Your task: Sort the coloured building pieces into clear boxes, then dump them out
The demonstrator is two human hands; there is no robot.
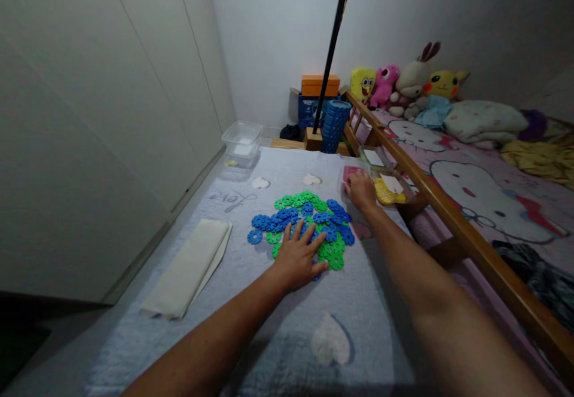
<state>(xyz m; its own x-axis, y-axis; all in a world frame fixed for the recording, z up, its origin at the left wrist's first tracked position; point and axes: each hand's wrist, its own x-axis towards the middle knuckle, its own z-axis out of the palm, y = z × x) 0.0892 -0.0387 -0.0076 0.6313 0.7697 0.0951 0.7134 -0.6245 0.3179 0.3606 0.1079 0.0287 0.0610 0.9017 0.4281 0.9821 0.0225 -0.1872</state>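
Note:
A heap of blue and green snowflake-shaped plastic discs [309, 217] lies on a pale quilted mat [251, 301]. My left hand [299, 256] rests flat on the near side of the heap, fingers spread and open. My right hand [361, 191] reaches to the heap's far right, fingers curled over the edge of a clear box with pink pieces [352, 174]; what they grip is hidden. A clear box of yellow pieces [388, 191] stands just right of that hand.
A folded cream cloth [191, 267] lies left on the mat. A clear tub [243, 140] stands at the far left corner. A wooden bed rail [448, 211] runs along the right, plush toys [403, 83] beyond. A black pole [330, 50] rises behind.

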